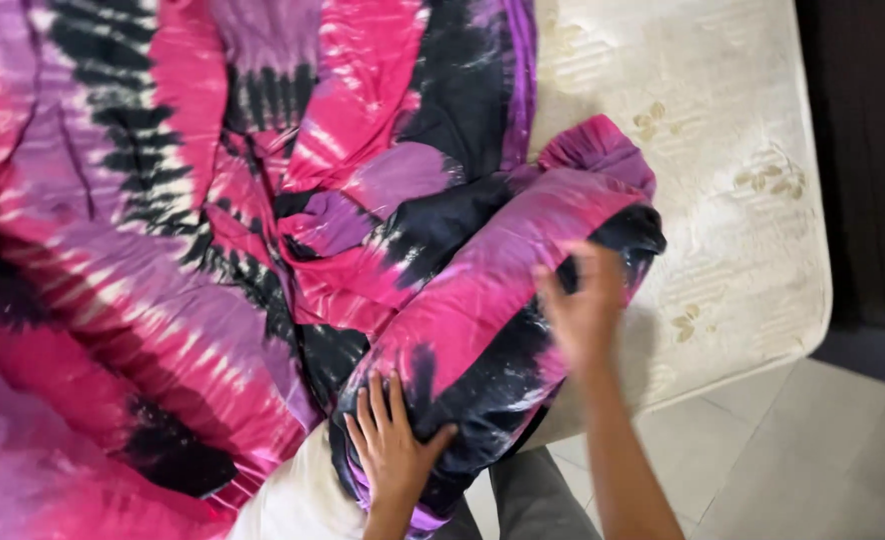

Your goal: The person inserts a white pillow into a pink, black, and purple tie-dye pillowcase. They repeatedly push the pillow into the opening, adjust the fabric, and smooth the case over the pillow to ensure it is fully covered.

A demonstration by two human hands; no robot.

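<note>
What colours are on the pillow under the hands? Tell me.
The pillow shows a tie-dye pattern of pink, purple and black with white streaks, seen in the head view.

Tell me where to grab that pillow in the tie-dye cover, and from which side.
Grip the pillow at its two short ends, probably from the near mattress edge. It lies as a long, plump roll, so the left hand at the near end and the right hand toward the far end suit it.

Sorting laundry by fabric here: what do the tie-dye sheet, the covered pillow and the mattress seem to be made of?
Tie-dye sheet: thin woven fabric, likely cotton or a blend; soft creases, slight sheen. Pillow under both hands: same cloth over soft filling; it bulges. Mattress: cream quilted fabric, stitched floral pattern, matte.
</note>
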